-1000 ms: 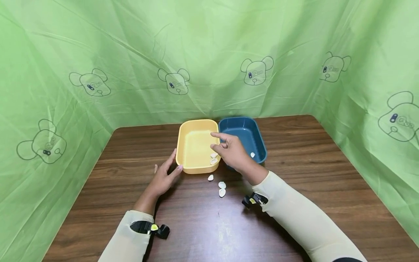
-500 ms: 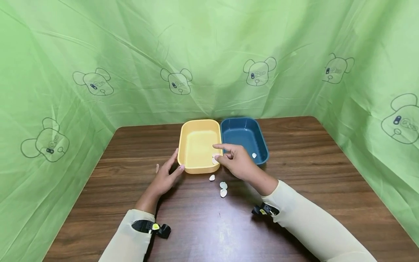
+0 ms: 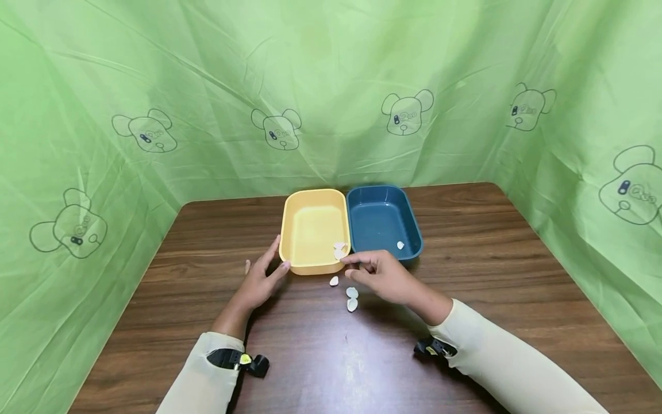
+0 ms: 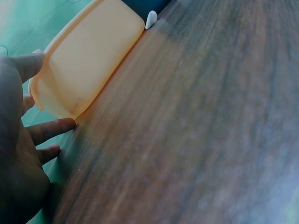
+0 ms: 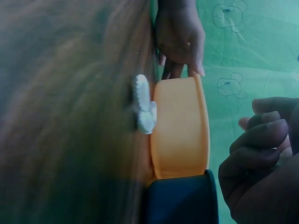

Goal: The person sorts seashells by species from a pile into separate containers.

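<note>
We rest our open left hand [image 3: 257, 283] against the yellow tray's [image 3: 297, 230] near corner. Our right hand [image 3: 384, 276], fingers loosely curled and holding nothing, hovers over small white shell-like pieces [image 3: 351, 299] on the surface [image 3: 491, 276].

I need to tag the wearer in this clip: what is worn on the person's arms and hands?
Both arms wear long cream sleeves ending at the wrists. The left hand and right hand are bare, without gloves. Near each sleeve's wrist end sits a small black device with a yellow-green spot, on a black band.
</note>
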`<control>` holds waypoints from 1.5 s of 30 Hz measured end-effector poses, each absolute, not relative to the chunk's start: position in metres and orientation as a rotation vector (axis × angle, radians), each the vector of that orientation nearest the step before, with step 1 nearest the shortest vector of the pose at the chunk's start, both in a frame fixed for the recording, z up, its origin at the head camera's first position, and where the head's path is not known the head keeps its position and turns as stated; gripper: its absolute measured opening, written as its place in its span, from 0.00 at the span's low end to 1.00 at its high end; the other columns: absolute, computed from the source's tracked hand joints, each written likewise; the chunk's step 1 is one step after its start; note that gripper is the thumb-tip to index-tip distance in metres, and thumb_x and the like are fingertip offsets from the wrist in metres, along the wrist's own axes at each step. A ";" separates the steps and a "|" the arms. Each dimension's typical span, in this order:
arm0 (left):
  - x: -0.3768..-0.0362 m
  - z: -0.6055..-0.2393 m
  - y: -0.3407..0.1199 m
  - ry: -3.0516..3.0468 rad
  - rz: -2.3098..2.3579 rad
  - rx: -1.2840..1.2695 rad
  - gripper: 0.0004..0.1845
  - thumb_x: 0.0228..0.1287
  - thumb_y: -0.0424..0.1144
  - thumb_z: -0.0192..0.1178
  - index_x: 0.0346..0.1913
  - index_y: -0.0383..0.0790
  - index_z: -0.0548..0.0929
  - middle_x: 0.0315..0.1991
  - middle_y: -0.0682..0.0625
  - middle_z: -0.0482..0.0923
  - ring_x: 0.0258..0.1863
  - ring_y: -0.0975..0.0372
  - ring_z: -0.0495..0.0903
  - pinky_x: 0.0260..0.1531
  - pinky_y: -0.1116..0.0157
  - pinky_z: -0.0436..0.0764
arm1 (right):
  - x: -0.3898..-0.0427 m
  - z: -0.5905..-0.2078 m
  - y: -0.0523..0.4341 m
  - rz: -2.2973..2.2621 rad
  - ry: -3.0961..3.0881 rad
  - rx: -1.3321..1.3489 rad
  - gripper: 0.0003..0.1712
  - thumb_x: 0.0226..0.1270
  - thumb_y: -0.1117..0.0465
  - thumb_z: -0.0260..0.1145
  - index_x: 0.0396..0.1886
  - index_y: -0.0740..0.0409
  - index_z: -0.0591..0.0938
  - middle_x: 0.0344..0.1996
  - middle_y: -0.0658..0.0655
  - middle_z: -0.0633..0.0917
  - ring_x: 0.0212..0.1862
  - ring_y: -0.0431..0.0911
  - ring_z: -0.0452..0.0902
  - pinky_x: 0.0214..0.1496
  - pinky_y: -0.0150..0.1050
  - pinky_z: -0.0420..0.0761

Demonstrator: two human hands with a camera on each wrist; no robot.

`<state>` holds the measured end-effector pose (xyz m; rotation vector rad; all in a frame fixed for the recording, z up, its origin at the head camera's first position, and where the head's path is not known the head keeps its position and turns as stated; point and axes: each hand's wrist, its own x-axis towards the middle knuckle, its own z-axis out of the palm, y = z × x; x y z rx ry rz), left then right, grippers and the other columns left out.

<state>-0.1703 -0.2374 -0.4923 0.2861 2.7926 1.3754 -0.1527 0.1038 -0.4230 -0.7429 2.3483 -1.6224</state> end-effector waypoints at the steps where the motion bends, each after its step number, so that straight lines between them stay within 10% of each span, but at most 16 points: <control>1: -0.170 -0.492 -0.237 2.792 1.377 0.285 0.42 0.85 0.57 0.57 0.91 0.63 0.49 0.89 0.46 0.57 0.88 0.41 0.56 0.77 0.23 0.22 | -0.151 -0.424 0.105 -1.609 2.352 -0.751 0.16 0.76 0.65 0.72 0.59 0.65 0.90 0.15 0.43 0.67 0.21 0.33 0.60 0.25 0.28 0.61; 45: -0.170 -0.490 -0.237 2.771 1.381 0.270 0.41 0.85 0.58 0.55 0.90 0.64 0.47 0.90 0.47 0.54 0.89 0.41 0.52 0.78 0.24 0.20 | -0.153 -0.470 0.130 -1.632 2.127 -0.488 0.23 0.76 0.65 0.71 0.66 0.71 0.84 0.15 0.46 0.72 0.14 0.34 0.63 0.15 0.28 0.65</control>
